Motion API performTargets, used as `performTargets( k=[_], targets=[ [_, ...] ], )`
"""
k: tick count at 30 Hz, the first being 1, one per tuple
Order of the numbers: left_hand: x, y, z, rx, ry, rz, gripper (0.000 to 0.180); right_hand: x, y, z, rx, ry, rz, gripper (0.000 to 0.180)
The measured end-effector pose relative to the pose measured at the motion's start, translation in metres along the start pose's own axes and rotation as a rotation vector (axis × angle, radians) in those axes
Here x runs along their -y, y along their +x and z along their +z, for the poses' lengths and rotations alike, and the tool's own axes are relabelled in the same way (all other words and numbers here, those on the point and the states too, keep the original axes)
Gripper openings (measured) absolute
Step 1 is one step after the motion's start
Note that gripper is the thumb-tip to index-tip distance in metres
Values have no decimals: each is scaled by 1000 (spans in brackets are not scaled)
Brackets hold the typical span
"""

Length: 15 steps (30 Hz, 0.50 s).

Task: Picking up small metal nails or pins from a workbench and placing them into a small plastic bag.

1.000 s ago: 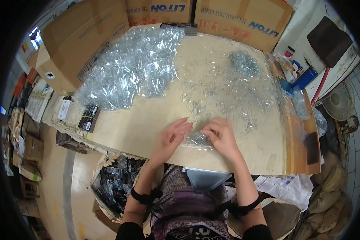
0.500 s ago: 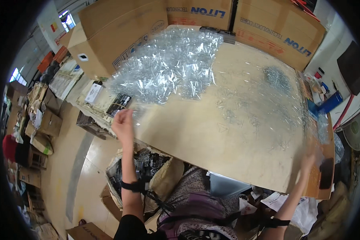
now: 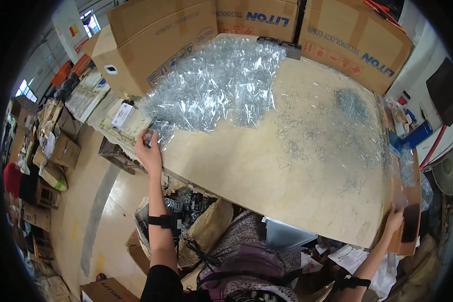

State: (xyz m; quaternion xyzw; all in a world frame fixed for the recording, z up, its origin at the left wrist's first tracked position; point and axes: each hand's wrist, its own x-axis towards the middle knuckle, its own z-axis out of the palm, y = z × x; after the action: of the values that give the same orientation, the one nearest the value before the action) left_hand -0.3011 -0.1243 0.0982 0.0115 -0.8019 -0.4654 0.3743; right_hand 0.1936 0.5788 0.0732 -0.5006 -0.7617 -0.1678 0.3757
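Observation:
At the table's left edge, my left hand (image 3: 149,151) has thumb and fingers curled at a small stack of black printed cards (image 3: 159,126), which it partly covers. Beside it spreads a big heap of small clear plastic packets (image 3: 216,85), each with thin metal pieces inside. My right hand (image 3: 395,220) is closed at the table's right edge, at the lower end of a clear plastic bag (image 3: 398,194). Loose thin metal pins (image 3: 307,136) lie scattered over the right half of the wooden table (image 3: 226,166), with a denser pile (image 3: 351,104) farther back.
Cardboard boxes (image 3: 166,43) wall the table's back. A white small box (image 3: 122,116) stands on the left ledge. A dark phone (image 3: 410,223) and a blue cylinder (image 3: 418,133) are at the right. Below the front edge sits a sack (image 3: 211,226) of black packets.
My left hand has moved slightly left and down, from an empty-looking pinch to the black cards. My right hand has moved down along the right edge. The view has shifted slightly.

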Motion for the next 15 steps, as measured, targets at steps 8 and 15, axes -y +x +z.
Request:
performTargets(
  k=[8, 15],
  targets=[
    [-43, -27, -29, -280, 35, 186, 38, 48, -7, -46, -36, 93, 44, 28],
    [-218, -171, -39, 851, -621, 332, 47, 194, -106, -198, 917, 1397, 56, 16]
  ],
)
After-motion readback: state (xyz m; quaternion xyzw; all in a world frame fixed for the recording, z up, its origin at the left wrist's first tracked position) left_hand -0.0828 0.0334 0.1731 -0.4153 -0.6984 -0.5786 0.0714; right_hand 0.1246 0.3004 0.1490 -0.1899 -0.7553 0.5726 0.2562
